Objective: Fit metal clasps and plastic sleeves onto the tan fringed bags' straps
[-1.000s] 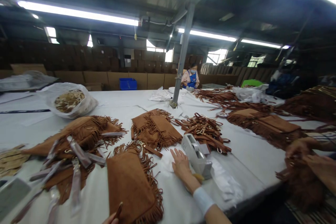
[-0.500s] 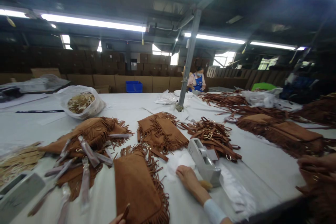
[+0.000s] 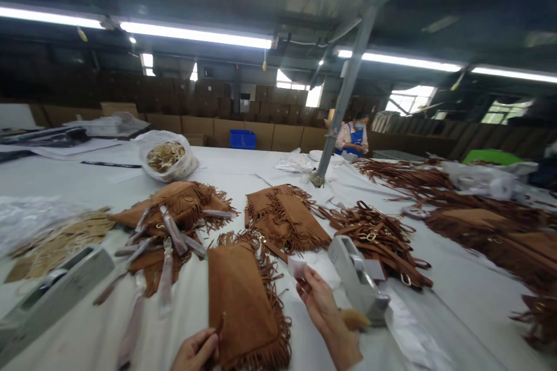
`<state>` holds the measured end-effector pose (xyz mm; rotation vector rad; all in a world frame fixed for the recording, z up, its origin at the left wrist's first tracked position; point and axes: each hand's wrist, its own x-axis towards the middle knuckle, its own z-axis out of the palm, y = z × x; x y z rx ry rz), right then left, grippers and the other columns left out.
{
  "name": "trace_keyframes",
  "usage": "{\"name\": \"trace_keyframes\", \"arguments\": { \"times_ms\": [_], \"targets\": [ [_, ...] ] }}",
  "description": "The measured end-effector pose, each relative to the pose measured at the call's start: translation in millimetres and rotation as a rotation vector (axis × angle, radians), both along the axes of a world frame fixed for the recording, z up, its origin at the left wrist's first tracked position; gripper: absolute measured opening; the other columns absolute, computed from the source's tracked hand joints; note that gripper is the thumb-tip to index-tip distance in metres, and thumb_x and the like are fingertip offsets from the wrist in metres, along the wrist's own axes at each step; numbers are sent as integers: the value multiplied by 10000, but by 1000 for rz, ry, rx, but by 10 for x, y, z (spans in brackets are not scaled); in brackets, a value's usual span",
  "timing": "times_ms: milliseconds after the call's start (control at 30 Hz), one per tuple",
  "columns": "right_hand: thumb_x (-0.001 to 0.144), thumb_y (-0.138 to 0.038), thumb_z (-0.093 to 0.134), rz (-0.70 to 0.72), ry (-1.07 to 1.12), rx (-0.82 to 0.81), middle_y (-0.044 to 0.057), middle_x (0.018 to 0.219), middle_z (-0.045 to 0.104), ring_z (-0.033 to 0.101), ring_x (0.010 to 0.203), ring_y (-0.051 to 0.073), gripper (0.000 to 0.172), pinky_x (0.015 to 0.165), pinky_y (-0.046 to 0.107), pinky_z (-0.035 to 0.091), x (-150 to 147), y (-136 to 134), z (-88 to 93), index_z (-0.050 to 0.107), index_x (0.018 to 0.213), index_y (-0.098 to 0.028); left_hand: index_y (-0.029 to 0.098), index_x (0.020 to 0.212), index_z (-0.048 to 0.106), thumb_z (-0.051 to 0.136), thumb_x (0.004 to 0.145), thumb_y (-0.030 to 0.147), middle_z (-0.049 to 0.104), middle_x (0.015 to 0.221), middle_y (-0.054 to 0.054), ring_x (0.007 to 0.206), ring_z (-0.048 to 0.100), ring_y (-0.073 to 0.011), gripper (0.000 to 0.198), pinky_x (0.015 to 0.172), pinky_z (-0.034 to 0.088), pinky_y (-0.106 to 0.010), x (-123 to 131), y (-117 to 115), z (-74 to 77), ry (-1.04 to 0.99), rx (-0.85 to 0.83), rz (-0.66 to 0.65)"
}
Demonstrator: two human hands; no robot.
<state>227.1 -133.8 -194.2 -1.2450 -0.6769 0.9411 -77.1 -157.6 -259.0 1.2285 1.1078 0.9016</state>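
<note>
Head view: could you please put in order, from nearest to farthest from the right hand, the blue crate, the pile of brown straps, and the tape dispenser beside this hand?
1. Tape dispenser: just right of the right hand.
2. Pile of brown straps: behind the dispenser, rightward.
3. Blue crate: leftward, beyond the table.

Soft nap, bright metal, crinkled plastic

Beside my left hand (image 3: pixel 199 350), the brown rectangular fringed pouch (image 3: pixel 243 301) has a matt, suede-like face. In my right hand (image 3: pixel 321 304), the small whitish square (image 3: pixel 296 267) looks thin and smooth, like paper. At near right, the long grey tape dispenser (image 3: pixel 353 278) seems hard, smooth plastic; the slim brown leather-look straps (image 3: pixel 385 250) beyond it carry shiny gold-coloured metal rings (image 3: pixel 406 279). Far left, the round translucent bag (image 3: pixel 190 163) is glossy, crinkled plastic.
</note>
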Motion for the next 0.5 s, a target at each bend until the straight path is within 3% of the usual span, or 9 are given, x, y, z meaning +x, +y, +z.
{"name": "trace_keyframes", "arguments": {
  "times_ms": [67, 167, 300, 400, 500],
  "targets": [
    [742, -491, 642, 80, -166, 40, 75, 872, 713, 646, 791, 223, 345, 707, 343, 510, -345, -85, -50, 678, 900, -187, 133, 689, 651, 631, 615, 709, 571, 565, 17, 411, 394, -50, 581, 412, 312, -174, -40, 14, 0, -96, -73, -53],
    [843, -352, 553, 205, -637, 247, 80, 976, 699, 617, 941, 238, 210, 843, 396, 491, -806, -237, -141, 702, 919, -224, 116, 817, 660, 617, 685, 655, 506, 507, 57, 324, 241, -11, 557, 348, 130, -177, -128, 2, 68, -163, -160, -125],
    [869, -167, 459, 426, -1152, 541, 89, 1074, 673, 583, 989, 233, 283, 839, 414, 502, -1175, -381, -231, 693, 991, -269, 113, 903, 656, 606, 723, 619, 398, 440, 98, 317, 217, -13, 539, 352, 98, -180, -194, -37, 174, -252, -204, -156],
    [877, -164, 454, 488, -1275, 617, 98, 1082, 670, 581, 977, 230, 299, 814, 401, 516, -1308, -466, -271, 677, 1045, -271, 118, 881, 652, 658, 693, 591, 464, 499, 76, 333, 272, -11, 509, 351, 117, -178, -182, -50, 191, -294, -205, -152],
    [883, -201, 472, 518, -1255, 613, 91, 1092, 672, 577, 993, 232, 280, 847, 404, 503, -1382, -565, -296, 680, 1053, -280, 114, 845, 648, 679, 691, 559, 457, 483, 78, 331, 279, -12, 471, 356, 135, -178, -156, -54, 158, -331, -204, -123]
  ]
}}
